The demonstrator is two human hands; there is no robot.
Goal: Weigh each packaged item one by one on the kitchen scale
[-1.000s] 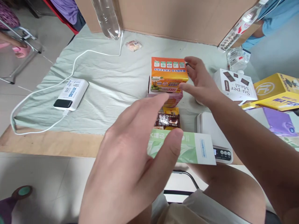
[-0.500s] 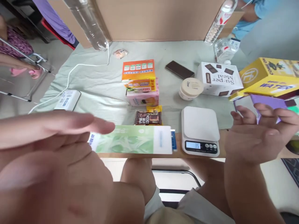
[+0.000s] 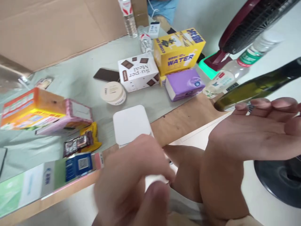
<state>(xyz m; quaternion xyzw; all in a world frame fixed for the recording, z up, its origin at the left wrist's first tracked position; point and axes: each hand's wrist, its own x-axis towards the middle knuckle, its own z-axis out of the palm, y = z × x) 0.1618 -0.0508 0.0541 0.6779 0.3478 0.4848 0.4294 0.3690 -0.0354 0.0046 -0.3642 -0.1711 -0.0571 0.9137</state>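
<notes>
The dark green bottle (image 3: 258, 86) lies tilted just above the fingertips of the right hand (image 3: 256, 131), off the right edge of the table (image 3: 185, 114); the hand is spread flat with the palm up and the fingers straight, and I cannot tell if the fingertips touch the glass. The left hand (image 3: 134, 182) is low in front, blurred, with the fingers curled; it partly covers the white scale (image 3: 130, 124), and I cannot tell if it holds anything. Behind the bottle stands a clear bottle (image 3: 225, 78) with a green label. On the cloth are a purple pack (image 3: 183, 84), a yellow box (image 3: 178, 51) and a white chocolate box (image 3: 138, 72).
</notes>
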